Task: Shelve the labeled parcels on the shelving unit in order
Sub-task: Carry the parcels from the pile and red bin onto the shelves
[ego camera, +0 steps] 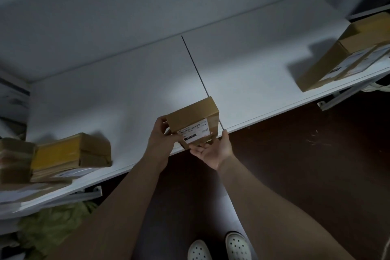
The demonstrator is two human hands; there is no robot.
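Note:
A small brown cardboard parcel (193, 116) with a white barcode label facing me sits at the front edge of the white shelf (126, 99), near its middle seam. My left hand (161, 136) grips the parcel's left side, thumb over the label's edge. My right hand (213, 151) is palm up under the parcel's front right corner, fingers straight and touching its underside.
A taped brown parcel (71, 154) lies at the shelf's left end beside a stack of more parcels (14, 159). A larger labelled box (346, 55) stands at the right end. Green packaging (54, 224) sits below the shelf. My white shoes (219, 248) are on the dark floor.

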